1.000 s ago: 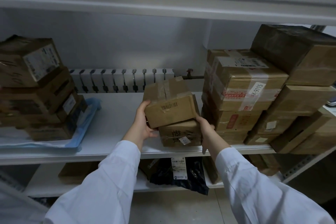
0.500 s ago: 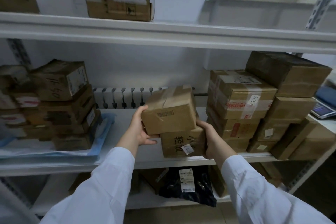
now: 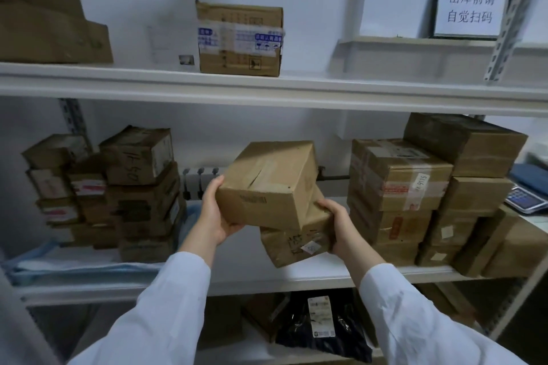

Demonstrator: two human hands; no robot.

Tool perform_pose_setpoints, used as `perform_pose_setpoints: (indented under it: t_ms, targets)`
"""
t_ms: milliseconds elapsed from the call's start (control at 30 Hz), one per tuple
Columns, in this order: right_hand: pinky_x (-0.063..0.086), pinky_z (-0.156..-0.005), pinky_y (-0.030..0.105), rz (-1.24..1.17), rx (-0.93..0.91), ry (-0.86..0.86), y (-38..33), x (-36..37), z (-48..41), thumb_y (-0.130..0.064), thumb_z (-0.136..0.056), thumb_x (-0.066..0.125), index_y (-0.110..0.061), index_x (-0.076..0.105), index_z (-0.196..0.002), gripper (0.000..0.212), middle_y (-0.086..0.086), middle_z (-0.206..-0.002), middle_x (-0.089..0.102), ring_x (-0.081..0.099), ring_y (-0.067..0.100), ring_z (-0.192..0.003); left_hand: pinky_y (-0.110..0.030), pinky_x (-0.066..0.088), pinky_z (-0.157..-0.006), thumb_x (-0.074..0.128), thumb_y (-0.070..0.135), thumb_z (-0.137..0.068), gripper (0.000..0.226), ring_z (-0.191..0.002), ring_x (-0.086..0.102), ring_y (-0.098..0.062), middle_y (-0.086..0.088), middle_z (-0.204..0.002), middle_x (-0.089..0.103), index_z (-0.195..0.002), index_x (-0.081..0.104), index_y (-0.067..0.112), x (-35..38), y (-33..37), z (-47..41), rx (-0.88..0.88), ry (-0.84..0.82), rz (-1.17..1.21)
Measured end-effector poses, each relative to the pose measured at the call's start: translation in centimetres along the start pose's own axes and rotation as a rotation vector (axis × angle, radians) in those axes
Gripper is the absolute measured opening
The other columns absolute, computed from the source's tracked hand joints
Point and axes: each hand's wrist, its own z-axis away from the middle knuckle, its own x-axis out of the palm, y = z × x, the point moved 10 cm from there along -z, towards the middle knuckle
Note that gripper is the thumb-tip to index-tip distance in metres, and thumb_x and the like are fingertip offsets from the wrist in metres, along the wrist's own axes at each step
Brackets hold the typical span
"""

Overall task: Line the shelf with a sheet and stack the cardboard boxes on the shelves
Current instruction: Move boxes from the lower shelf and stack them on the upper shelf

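Observation:
I hold two stacked cardboard boxes above the middle shelf [image 3: 311, 274]. My left hand [image 3: 218, 215] grips the left side of the upper box [image 3: 267, 184], which is tilted. My right hand [image 3: 341, 227] supports the right side of the smaller lower box [image 3: 292, 243], which carries a small white label. A light blue sheet [image 3: 74, 268] covers the left part of the middle shelf, with a pile of boxes [image 3: 118, 192] on it. Another stack of boxes [image 3: 415, 195] fills the shelf's right part.
The upper shelf [image 3: 326, 89] carries a taped box [image 3: 240, 38] in the middle and brown cartons [image 3: 44, 24] at far left. A framed sign [image 3: 471, 6] stands on a ledge at the right. A black bag [image 3: 320, 332] lies on the lower shelf. A calculator [image 3: 526, 200] sits far right.
Both hands have raised the two boxes off the middle shelf, and the upper box has tilted. My view has swung upward, bringing the upper shelf and the sign into sight.

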Motion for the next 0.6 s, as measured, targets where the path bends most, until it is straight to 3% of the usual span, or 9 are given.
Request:
perform_pose_setpoints:
  t_ms: [67,133,300,600]
  targets:
    - [0.052,-0.08,0.04,0.028,-0.031,0.031,-0.7,0.3,-0.1,-0.05,-0.051,0.072,-0.014,0.059,-0.117,0.077,0.017,-0.109,0.065,0.063,0.036,-0.096,-0.039,0.051,-0.077,0.049,0.057,-0.084,0.051,-0.094,0.061,-0.027,-0.01,-0.103,0.066,-0.119,0.058,0.022,-0.4,0.8,0.5,0.021,0.023,0.025]
    - [0.052,-0.087,0.043,0.049,-0.076,0.045,-1.5,0.5,-0.6,-0.052,-0.044,0.073,-0.016,0.054,-0.128,0.093,0.015,-0.119,0.062,0.061,0.035,-0.102,-0.038,0.051,-0.073,0.049,0.057,-0.084,0.052,-0.093,0.06,-0.027,-0.01,-0.104,0.065,-0.121,0.056,0.021,-0.9,1.6,1.1,0.046,0.043,0.045]
    - [0.029,-0.11,0.051,0.319,-0.348,0.136,-5.7,0.4,2.2,-0.051,-0.073,0.068,-0.031,0.041,-0.142,0.076,0.007,-0.145,0.041,0.034,0.035,-0.132,-0.039,0.05,-0.072,0.045,0.058,-0.084,0.053,-0.097,0.058,-0.03,-0.014,-0.11,0.062,-0.12,0.054,0.021,-1.8,1.6,2.3,0.068,0.078,0.193]
    - [0.021,-0.108,0.049,0.81,-0.724,0.318,-13.5,-0.1,8.3,-0.048,-0.074,0.068,-0.037,0.054,-0.127,0.056,-0.003,-0.149,0.027,0.021,0.03,-0.136,-0.038,0.05,-0.074,0.039,0.057,-0.086,0.056,-0.102,0.058,-0.033,-0.016,-0.114,0.06,-0.122,0.055,0.018,-0.6,-1.7,4.1,0.08,-0.029,0.46]
